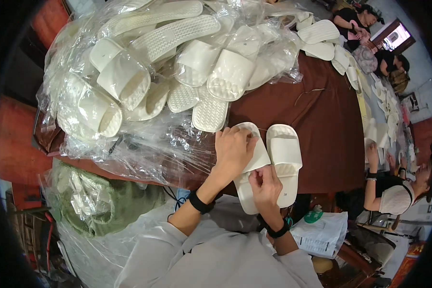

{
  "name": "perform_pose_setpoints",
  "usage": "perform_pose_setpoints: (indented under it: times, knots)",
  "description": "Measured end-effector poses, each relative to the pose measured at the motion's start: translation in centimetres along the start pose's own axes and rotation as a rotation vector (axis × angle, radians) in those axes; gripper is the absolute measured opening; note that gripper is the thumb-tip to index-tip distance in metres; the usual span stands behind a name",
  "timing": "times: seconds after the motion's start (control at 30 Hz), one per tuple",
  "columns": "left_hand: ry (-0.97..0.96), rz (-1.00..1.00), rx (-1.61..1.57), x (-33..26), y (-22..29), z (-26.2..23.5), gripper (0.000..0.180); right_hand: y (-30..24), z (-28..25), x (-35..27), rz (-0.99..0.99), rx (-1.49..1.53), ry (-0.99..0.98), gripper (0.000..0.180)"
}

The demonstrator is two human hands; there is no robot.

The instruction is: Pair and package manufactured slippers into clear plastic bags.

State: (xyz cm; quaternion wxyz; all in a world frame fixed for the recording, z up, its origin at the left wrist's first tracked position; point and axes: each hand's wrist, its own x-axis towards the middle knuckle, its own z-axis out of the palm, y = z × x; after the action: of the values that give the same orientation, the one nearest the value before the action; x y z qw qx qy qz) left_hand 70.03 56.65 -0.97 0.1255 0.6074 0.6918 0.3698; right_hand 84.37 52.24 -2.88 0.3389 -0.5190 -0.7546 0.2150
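Note:
A pair of white slide slippers lies side by side at the front of the brown cloth, toes away from me. My left hand rests over the strap of the left slipper, fingers curled in a pinch at its upper edge. Against the lower edge of that strap, my right hand has thumb and forefinger pressed together. What either pinch holds is too small to make out. Just right of my hands, the right slipper lies untouched.
A heap of white slippers in clear plastic covers the far left of the brown-clothed table. A green fuzzy bag with plastic inside sits below left. More slippers line a table at right, where other people work.

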Motion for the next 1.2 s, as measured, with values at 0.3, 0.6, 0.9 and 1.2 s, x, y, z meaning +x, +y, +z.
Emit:
perform_pose_setpoints:
  times: [0.3,0.6,0.9,1.2]
  knots:
    - [0.087,-0.009,-0.279,0.3,-0.5,1.5,0.007,-1.2,-2.9,0.7,0.057,0.064,-0.065,0.013]
    - [0.13,0.039,-0.248,-0.3,0.0,1.2,0.006,-1.4,-4.7,9.2,-0.283,-0.108,0.059,0.015]
    - [0.091,-0.002,-0.271,-0.4,-0.5,1.5,0.007,0.2,-2.5,10.9,-0.436,-0.166,-0.086,0.009]
    - [0.088,-0.016,-0.317,-0.2,-0.8,2.3,0.008,1.0,-1.8,10.7,-0.556,-0.298,-0.081,0.012]
